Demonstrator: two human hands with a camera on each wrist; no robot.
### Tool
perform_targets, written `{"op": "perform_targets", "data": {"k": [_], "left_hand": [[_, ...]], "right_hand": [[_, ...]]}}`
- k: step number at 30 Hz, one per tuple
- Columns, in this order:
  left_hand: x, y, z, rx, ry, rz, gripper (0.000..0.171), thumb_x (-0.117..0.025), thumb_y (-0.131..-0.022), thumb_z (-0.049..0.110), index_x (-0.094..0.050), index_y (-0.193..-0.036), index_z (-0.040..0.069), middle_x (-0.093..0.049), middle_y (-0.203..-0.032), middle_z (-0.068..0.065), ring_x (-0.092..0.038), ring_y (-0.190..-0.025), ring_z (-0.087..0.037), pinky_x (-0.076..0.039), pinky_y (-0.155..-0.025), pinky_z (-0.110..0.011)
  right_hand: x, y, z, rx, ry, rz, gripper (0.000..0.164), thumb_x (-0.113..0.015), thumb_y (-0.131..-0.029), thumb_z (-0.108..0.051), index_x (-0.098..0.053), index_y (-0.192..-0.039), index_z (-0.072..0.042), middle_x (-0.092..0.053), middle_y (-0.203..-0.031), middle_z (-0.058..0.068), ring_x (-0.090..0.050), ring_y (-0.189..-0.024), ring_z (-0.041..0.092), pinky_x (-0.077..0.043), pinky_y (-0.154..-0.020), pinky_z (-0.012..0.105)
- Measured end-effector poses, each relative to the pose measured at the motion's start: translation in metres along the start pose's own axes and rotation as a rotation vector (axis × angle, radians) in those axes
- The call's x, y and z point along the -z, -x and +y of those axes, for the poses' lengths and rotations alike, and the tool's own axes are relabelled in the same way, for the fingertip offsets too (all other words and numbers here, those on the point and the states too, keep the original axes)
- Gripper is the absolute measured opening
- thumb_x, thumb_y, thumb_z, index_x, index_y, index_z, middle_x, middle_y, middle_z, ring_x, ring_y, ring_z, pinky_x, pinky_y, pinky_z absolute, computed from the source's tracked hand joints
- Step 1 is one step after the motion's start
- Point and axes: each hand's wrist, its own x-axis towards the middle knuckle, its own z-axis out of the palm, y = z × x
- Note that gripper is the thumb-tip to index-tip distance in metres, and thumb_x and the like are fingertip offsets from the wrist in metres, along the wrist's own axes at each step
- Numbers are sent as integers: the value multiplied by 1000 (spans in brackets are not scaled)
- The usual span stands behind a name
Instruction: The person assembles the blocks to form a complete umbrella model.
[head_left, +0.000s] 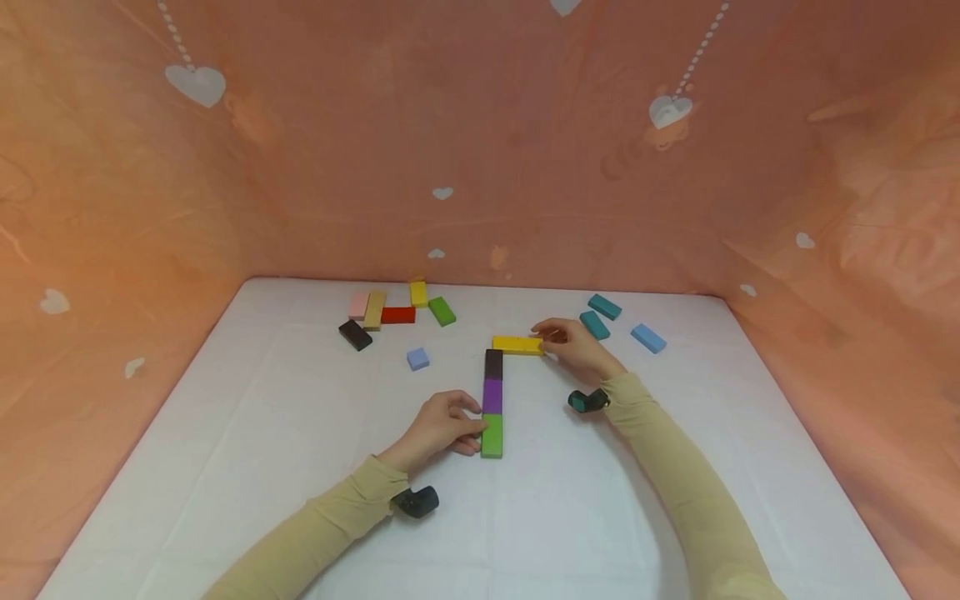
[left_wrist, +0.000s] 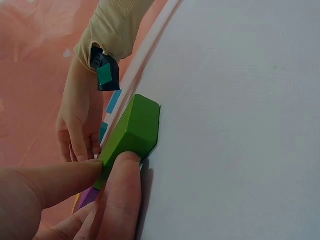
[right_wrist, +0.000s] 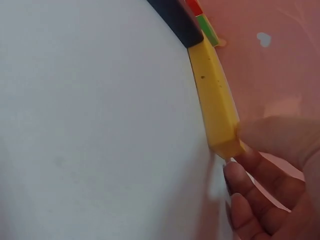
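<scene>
A column of blocks stands end to end: a green block (head_left: 492, 437) nearest, a purple block (head_left: 492, 397) and a black block (head_left: 493, 364). Across the far end lies a yellow block (head_left: 517, 345), reaching right and meeting the black block at a corner. My right hand (head_left: 573, 346) pinches the yellow block's right end between thumb and finger. Beside the column, my left hand (head_left: 442, 425) touches the green block, one fingertip (left_wrist: 94, 169) at its upper edge and another against its side. Its other fingers bend loosely near the purple block.
Back left lie pink (head_left: 358, 305), tan (head_left: 374, 310), red (head_left: 398, 315), yellow (head_left: 418, 294), green (head_left: 442, 311) and black (head_left: 356, 335) blocks, with a small blue block (head_left: 417, 358) nearer. Two teal blocks (head_left: 604, 307) and a blue block (head_left: 648, 338) lie back right.
</scene>
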Motion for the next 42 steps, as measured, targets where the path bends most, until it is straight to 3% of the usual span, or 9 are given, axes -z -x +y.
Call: {"op": "perform_targets", "data": {"k": [8, 12, 19, 25, 33, 37, 40, 42], "left_hand": [[-2, 3, 1, 10, 9, 8, 28, -72, -86, 11, -57, -107, 0, -65, -76, -12, -65, -58, -18, -57, -59, -32], [-1, 4, 1, -9, 6, 5, 29, -72, -86, 11, -57, -107, 0, -65, -76, -12, -64, -58, -18, -57, -59, -32], [1, 5, 2, -7, -1, 0, 30, -72, -86, 13, -57, -107, 0, -65, -76, -11, -65, -59, -19, -57, -60, -32], [8, 7, 5, -41, -7, -15, 31, -72, -86, 15, -57, -109, 0, -67, -79, -12, -65, -63, -21, -57, -63, -32], [41, 0, 25, -83, -40, 22, 44, -76, -84, 23, -58, -118, 3, -67, -95, -13, -67, -81, -27, -56, -74, -34], [66, -7, 36, -166, -136, 91, 52, -78, -81, 27, -58, -122, 3, -64, -104, -11, -64, -91, -26, -54, -78, -36], [87, -12, 43, -254, -211, 156, 56, -78, -81, 28, -57, -125, 2, -62, -112, -16, -61, -99, -27, -53, -82, -38], [101, -16, 45, -279, -227, 190, 58, -78, -81, 29, -55, -127, 2, -58, -119, -19, -59, -105, -29, -52, -85, -40]], "right_hand": [[-2, 13, -27, -12, -53, -2, 32, -57, -91, 6, -55, -123, 12, -58, -111, 28, -53, -93, 37, -46, -80, 33], [0, 14, -31, -8, -52, -1, 32, -57, -91, 6, -55, -122, 12, -58, -111, 28, -52, -94, 37, -46, -81, 34], [-3, -3, 9, -9, -64, 15, 30, -61, -90, 1, -60, -120, 4, -62, -106, 16, -54, -91, 26, -46, -81, 29], [-2, -2, 9, -34, -78, 4, 31, -60, -91, 1, -59, -122, 3, -61, -109, 17, -54, -94, 28, -47, -83, 29], [-2, -1, 7, -70, -82, -4, 31, -59, -92, 1, -59, -123, 1, -60, -113, 16, -54, -96, 27, -48, -85, 30], [-3, -1, 6, -64, -84, -3, 31, -59, -91, 2, -60, -122, 1, -61, -112, 17, -54, -95, 28, -48, -85, 31], [-3, -1, 6, -54, -73, 3, 30, -59, -91, 2, -61, -121, 1, -61, -111, 16, -54, -95, 27, -47, -84, 30], [-2, -1, 6, -46, -66, 3, 30, -59, -91, 2, -61, -121, 1, -61, -111, 16, -54, -94, 27, -47, -83, 29]]}}
